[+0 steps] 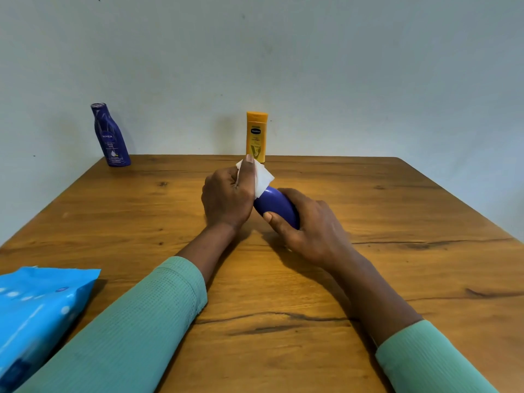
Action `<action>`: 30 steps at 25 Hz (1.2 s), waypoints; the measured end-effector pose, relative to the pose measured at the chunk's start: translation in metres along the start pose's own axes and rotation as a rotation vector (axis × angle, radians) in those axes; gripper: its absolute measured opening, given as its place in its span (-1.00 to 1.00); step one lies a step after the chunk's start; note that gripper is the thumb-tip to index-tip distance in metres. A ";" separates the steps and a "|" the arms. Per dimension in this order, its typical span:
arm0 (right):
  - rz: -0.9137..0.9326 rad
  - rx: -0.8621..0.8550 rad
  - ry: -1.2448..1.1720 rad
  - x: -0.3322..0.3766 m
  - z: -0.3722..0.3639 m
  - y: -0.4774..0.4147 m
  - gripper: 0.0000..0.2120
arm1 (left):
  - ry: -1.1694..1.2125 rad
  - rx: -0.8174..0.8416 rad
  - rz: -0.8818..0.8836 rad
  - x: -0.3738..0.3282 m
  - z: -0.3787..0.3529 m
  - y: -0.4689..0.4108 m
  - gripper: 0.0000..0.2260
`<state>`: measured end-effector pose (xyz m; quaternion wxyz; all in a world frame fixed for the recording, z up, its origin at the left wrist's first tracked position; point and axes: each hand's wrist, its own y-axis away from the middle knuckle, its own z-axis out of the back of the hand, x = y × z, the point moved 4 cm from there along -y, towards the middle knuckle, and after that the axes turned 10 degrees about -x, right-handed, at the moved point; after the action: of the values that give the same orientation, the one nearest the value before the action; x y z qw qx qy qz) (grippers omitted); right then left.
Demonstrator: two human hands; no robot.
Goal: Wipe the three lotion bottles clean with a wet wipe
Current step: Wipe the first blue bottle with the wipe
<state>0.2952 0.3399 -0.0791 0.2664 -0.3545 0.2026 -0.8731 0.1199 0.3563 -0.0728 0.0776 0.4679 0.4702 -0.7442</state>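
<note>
My right hand (309, 225) grips a blue bottle (276, 207) tilted above the wooden table (368, 279), while my left hand (228, 198) wraps a white wipe (262, 175) around its upper end (the cap is hidden under it). A yellow bottle (256, 136) stands just behind, a dark blue Nivea bottle (111, 136) at the far left corner. A blue wipe packet (39, 313) lies near left.

Open wood on table (397, 222) right side; obstacles: wipes pack (39, 313) near-left, Nivea bottle (112, 137) far-left, yellow bottle (256, 134) far-centre.
</note>
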 end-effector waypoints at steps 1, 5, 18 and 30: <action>-0.007 -0.019 -0.030 0.001 -0.001 0.000 -0.50 | 0.025 -0.004 0.002 -0.001 -0.001 0.000 -0.59; -0.395 0.207 -0.838 0.004 -0.007 0.008 -0.51 | 0.197 0.031 -0.120 -0.009 0.000 0.002 -0.39; -0.266 0.117 -0.657 -0.010 0.006 0.003 -0.61 | -0.005 -0.011 -0.161 -0.006 0.000 0.002 -0.58; -0.742 0.318 -1.219 -0.001 0.003 0.014 -0.59 | 0.131 0.152 -0.331 -0.017 -0.009 0.012 -0.25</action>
<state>0.3026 0.3292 -0.0852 0.0666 -0.7798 -0.2444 -0.5725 0.1414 0.3510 -0.0683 -0.1121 0.4362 0.4871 -0.7483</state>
